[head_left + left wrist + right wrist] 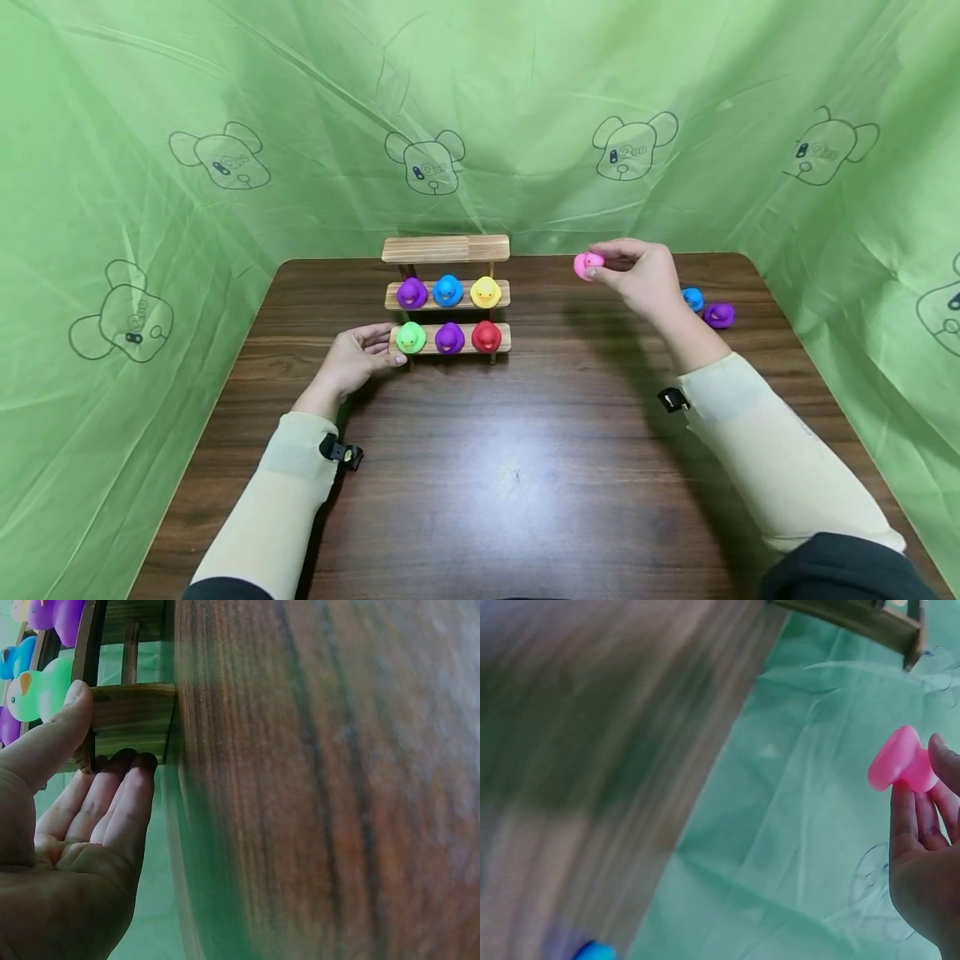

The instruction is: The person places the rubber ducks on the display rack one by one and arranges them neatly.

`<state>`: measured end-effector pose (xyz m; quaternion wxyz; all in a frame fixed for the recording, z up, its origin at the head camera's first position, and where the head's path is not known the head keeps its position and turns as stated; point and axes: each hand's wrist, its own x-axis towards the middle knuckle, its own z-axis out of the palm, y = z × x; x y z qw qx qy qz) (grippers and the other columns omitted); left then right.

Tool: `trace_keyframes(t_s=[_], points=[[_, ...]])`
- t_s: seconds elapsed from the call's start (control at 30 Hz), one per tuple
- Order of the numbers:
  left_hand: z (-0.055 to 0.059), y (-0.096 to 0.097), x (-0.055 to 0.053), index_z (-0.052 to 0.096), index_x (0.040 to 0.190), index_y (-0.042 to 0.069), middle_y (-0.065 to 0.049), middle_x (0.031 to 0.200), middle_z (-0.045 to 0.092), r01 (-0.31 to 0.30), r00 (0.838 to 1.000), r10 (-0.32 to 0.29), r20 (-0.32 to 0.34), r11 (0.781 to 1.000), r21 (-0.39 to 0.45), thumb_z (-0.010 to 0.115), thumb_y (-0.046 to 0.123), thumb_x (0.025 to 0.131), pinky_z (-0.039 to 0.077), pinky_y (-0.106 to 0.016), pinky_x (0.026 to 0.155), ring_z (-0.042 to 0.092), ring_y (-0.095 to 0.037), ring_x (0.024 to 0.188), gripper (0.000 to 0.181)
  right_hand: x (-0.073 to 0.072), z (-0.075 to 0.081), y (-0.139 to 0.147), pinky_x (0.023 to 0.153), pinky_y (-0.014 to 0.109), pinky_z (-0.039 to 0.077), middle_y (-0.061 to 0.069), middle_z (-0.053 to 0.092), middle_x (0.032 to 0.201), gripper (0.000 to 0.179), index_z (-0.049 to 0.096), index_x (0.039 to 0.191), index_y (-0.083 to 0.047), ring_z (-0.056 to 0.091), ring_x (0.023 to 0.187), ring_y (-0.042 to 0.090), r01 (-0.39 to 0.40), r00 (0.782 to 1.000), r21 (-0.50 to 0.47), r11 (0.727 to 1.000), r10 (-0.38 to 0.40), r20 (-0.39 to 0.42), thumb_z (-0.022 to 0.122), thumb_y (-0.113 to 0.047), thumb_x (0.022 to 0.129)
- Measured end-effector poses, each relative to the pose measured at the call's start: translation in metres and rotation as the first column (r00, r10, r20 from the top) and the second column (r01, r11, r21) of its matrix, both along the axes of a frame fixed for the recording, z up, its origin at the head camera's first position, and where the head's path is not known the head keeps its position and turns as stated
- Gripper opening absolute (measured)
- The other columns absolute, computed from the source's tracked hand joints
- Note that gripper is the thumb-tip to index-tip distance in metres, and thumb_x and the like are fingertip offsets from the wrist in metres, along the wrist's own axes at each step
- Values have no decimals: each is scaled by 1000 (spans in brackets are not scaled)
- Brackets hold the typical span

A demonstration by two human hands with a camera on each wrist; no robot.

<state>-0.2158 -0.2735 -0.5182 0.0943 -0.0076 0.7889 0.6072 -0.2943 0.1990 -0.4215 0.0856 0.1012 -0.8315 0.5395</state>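
My right hand (637, 271) pinches a pink rubber duck (588, 265) between thumb and fingers, in the air right of a three-tier wooden stand (446, 248). The right wrist view also shows this pink duck (901, 759). At the stand's lower left end, my left hand (358, 360) grips the bottom tier, thumb at the front and fingers behind. On that tier sit a green duck (411, 337), a purple duck (449, 338) and a red duck (486, 337). The middle tier bears a purple duck (412, 293), a blue duck (447, 291) and a yellow duck (486, 292). No duck sits on the top tier.
Beyond my right wrist, a loose blue duck (693, 299) and a loose purple duck (719, 316) lie on the brown wooden table (480, 467). Green cloth (525, 200) with bear drawings hangs around the table's back and sides.
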Motion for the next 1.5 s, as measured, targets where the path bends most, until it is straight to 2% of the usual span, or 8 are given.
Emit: trace_keyframes(t_s=[0.2, 0.5, 0.83, 1.07, 1.27, 1.5], points=[[1, 0, 2, 52, 150, -4, -26, 146, 57, 2, 1000, -2, 0, 1000, -1, 87, 3, 86, 55, -17, 94, 58, -38, 132, 74, -1, 19, -33, 82, 22, 61, 15, 77, 114, 31, 80, 115, -4, 76, 101, 22, -58, 998, -14, 998, 57, -39, 89, -8, 86], [2, 0, 2, 54, 149, -4, -26, 145, 58, -4, 1000, 4, -2, 1000, 2, 89, 4, 84, 55, -18, 95, 59, -38, 131, 74, -9, 41, -89, 87, 26, 61, 8, 77, 115, 34, 80, 115, -6, 75, 103, 24, -169, 984, -10, 986, 168, -57, 91, -6, 83], [0, -4, 1, 55, 148, -5, -23, 148, 57, -12, 1000, 12, 8, 1000, 28, 89, 2, 83, 55, -20, 95, 59, -38, 131, 73, -22, 51, -147, 85, 24, 61, 4, 76, 117, 31, 80, 117, -9, 74, 99, 18, -261, 965, 47, 964, 262, -17, 87, -8, 87], [2, 0, 0, 54, 147, -7, -24, 148, 57, -16, 1000, 16, 2, 999, 44, 88, 0, 83, 55, -22, 98, 59, -38, 131, 73, -30, 59, -180, 83, 22, 61, 4, 76, 115, 32, 79, 119, -9, 73, 98, 14, -291, 957, 105, 951, 291, 16, 87, -9, 88], [3, 1, -1, 56, 145, -7, -23, 146, 59, -27, 1000, 26, 5, 999, 41, 88, -2, 82, 55, -22, 97, 60, -37, 130, 70, -36, 65, -208, 87, 20, 58, 3, 77, 112, 34, 78, 122, -8, 71, 99, 12, -323, 946, 152, 934, 315, 76, 86, -11, 89], [2, 1, 0, 57, 145, -7, -24, 145, 59, -33, 999, 33, 6, 998, 50, 87, -5, 82, 55, -22, 97, 60, -38, 130, 70, -41, 66, -232, 88, 20, 57, 4, 78, 111, 33, 77, 122, -7, 71, 99, 12, -343, 939, 191, 920, 336, 71, 85, -9, 90]])
